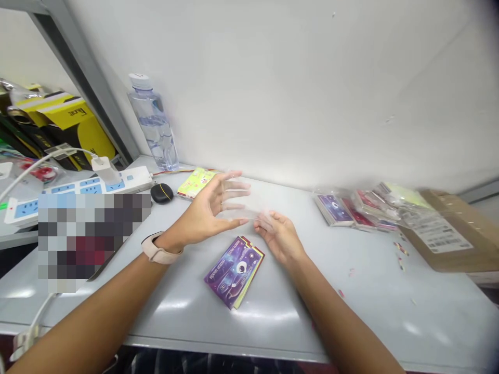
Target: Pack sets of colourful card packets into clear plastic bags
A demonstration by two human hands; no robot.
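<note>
My left hand (219, 205) is raised above the desk, its fingers spread and slightly blurred. Facing it, my right hand (283, 236) pinches a clear plastic bag (266, 221). The bag is see-through and stretches faintly toward my left thumb; whether the left hand touches it I cannot tell. Just below both hands lies a small stack of printed cards (236, 270), purple with a space picture on top and yellow and red edges showing beneath. Behind my left hand sits a yellow-green pack (196, 182).
At right, bagged card packs (334, 209) lie beside a cardboard box (448, 228); paper scraps (401, 254) are scattered nearby. At left are a power strip (136, 179), a black case (161, 193) and a blurred-out patch. A water bottle (154, 124) leans against the wall.
</note>
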